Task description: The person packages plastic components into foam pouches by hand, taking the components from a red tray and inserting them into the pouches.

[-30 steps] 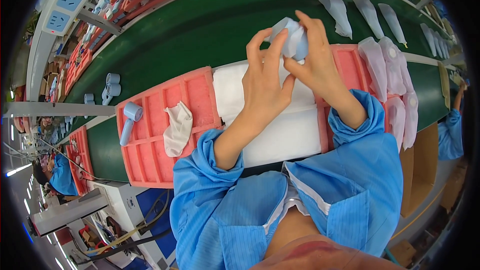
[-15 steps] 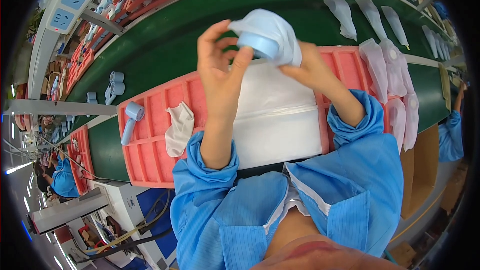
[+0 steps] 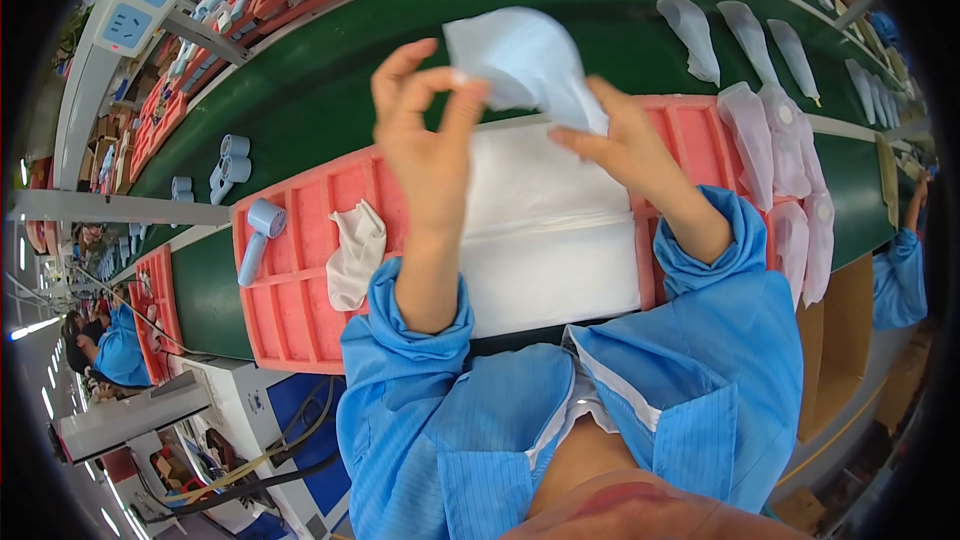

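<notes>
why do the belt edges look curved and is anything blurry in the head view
Head view: fisheye bends the green belt and red tray toward the dark rim; light is even, no harsh glare; both hands, left hand and right hand, and the pale bag look reasonably sharp.

— What does the pale blue pouch (image 3: 525, 65) between the left hand (image 3: 425, 130) and right hand (image 3: 620, 145) hide?

— Whatever is inside it; only fabric shows. The forearms cover part of the white foam pad (image 3: 550, 240) below them.

— And far right of the hands?

— A co-worker's blue sleeve (image 3: 897, 275), cut off by the dark rim.
</notes>
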`<state>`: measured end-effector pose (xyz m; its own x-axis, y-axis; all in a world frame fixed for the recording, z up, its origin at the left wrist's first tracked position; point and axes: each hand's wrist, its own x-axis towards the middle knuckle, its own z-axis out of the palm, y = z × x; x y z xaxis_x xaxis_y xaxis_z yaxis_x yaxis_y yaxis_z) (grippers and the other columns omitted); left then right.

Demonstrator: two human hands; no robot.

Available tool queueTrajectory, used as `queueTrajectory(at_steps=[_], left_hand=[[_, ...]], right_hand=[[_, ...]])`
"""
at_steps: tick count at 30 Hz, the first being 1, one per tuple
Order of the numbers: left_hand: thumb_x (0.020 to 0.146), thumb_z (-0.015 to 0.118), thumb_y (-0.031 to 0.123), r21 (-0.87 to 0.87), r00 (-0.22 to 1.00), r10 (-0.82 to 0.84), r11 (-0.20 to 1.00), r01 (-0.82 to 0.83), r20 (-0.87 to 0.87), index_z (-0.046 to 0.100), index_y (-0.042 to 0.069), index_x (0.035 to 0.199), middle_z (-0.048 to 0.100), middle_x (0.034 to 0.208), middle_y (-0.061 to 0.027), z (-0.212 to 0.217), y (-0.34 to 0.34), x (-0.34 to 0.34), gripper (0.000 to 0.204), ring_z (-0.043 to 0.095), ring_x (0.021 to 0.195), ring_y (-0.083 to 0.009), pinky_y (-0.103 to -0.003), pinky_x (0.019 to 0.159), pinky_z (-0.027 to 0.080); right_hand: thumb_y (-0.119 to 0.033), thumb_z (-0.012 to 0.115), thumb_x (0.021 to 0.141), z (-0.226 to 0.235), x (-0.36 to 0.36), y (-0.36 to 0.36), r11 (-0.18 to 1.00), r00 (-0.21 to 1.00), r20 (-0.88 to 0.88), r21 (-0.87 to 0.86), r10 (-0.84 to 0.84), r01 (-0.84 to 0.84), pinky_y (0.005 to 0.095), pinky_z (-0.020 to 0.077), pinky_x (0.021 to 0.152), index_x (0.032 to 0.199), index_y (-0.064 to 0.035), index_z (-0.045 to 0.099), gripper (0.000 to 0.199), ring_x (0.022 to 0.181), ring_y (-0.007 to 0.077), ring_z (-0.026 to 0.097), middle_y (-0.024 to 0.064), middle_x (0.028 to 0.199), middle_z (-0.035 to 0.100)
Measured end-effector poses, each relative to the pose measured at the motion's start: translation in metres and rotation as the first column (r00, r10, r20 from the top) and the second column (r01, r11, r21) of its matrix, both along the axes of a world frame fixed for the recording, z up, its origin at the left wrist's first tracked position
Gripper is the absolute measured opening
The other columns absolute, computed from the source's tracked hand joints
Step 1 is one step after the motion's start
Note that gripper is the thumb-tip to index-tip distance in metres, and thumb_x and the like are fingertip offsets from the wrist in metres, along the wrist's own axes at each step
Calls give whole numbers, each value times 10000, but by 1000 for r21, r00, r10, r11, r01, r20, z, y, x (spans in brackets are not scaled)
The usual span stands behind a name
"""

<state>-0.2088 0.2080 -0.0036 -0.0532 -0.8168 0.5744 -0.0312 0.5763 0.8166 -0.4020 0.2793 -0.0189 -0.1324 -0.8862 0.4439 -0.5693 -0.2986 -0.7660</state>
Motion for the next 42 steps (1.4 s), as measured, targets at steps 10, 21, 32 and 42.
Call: queueTrajectory(at_steps=[10,21,32,42], left_hand=[[728,775,380,48,813,32,996,-74,582,665,106,1035,530,1217,-149,-1,-84,43,427,609,1009,-287,-352,838,504],[583,870,387,39,251,395,471,-881,884,337,-6,1386,430,1366,-247,-68,-218,324,1041,481,1225,-380,-418,994,441],[650,863,273,475,632,47,619,-626,773,305,3,1418,561,1146,-151,-70,-218,280,987,632,784,-190,-308,692,548],[730,801,94,439,901,-383,858,266,204,352,-11,1374,499,1155,-120,-15,-30,19,792,592,706,-139,-261,569,491]], right_hand=[[-223,671,853,-82,-92,-80,962,986,-8,218,-167,165,319,442,668,1142,-18,541,378,757,194,553,90,856,601],[-98,677,776,-133,-160,-97,789,650,-579,19,-492,614,442,424,982,1374,-83,426,649,1166,400,512,232,1298,506],[-115,699,770,-83,-111,-87,835,711,-449,-388,-542,391,424,424,963,1237,-33,545,499,1139,370,520,202,1258,529],[-172,796,706,-15,4,-32,980,988,-130,-171,78,-100,352,483,879,1310,-81,504,677,1123,244,553,117,1268,537]])
